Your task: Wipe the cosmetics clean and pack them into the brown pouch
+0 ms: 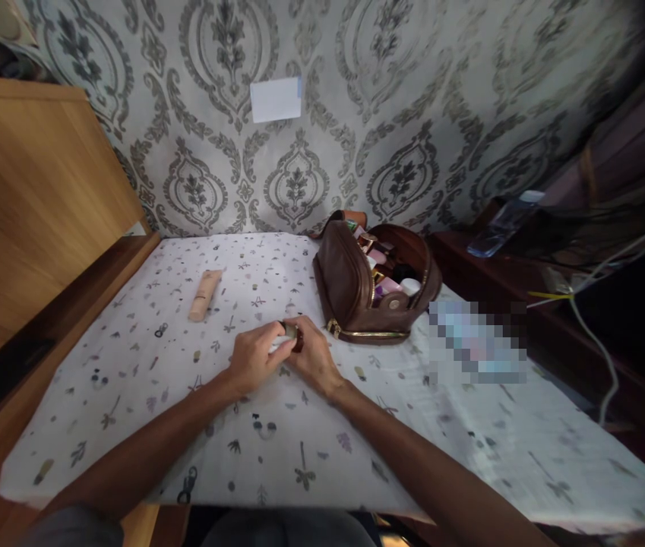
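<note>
Small container (pixel 289 331) was held over patterned cloth (pixel 145 342) near an open brown bag (pixel 346 270), left hand (pixel 256 355) and right hand (pixel 314 357) together around it, apparently working one end, the next move likely calling for a steady grip.

Grey damask-patterned wallpaper (pixel 296 178) covers the wall behind the bench (pixel 265 475), with a blank white card (pixel 276 100) on it. A pale wooden panel (pixel 20 197) rises on the left, while dark reddish-brown furniture (pixel 464 266) and a white cable (pixel 612 372) stand to the right, where the light falls off into shadow.
</note>
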The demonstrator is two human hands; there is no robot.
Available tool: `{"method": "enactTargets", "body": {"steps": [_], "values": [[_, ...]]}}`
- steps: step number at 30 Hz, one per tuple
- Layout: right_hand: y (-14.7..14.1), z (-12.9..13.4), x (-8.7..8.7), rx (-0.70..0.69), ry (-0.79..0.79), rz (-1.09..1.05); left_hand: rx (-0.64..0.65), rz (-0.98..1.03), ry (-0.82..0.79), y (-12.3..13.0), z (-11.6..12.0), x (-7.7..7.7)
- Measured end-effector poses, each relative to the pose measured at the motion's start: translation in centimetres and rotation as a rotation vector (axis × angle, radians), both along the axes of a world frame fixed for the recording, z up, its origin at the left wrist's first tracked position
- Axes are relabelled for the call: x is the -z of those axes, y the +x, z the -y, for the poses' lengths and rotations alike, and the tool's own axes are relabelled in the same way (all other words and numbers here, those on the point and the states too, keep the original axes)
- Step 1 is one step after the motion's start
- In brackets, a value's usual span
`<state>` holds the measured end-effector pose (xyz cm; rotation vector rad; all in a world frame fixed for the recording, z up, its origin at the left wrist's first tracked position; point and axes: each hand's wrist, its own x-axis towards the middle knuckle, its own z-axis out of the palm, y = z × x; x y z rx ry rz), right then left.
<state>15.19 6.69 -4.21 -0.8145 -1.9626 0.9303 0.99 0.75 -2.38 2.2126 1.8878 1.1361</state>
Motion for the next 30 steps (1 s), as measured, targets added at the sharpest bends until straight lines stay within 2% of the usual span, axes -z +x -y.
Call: {"method": "enactTargets", "body": {"steps": [6, 10, 14, 20, 23, 26, 30], "values": [[-0.1, 0.7, -0.1, -0.143, -0.048, 0.055, -0.068, 0.285, -0.097, -0.8, -0.5, -1.1], [0.0, 0.7, 0.2, -0.184, -0.155, 0.009, 0.010, 0.506, -0.131, -1.3, -1.2, -1.3], [0.1, 0.5, 0.4, -0.223, -0.252, -0.083, 0.013, 0.637, -0.196, -1.8, -1.9, -0.6], [-0.1, 0.4, 0.2, -0.236, -0.417, -0.244, -0.031, 0.851, -0.185, -2.0, -2.6, 0.7], [-0.3, 0.3, 0.1, -0.265, -0.557, -0.341, -0.068, 0.923, -0.231, -1.9, -2.6, 1.0], [-0.4, 0.0, 0.2, -0.257, -0.598, -0.395, -0.085, 0.960, -0.291, -1.9, -2.6, 1.2], [-0.4, -0.5, 0.4, -0.238, -0.596, -0.402, 0.036, 0.880, -0.226, -2.0, -2.6, 0.9]]}}
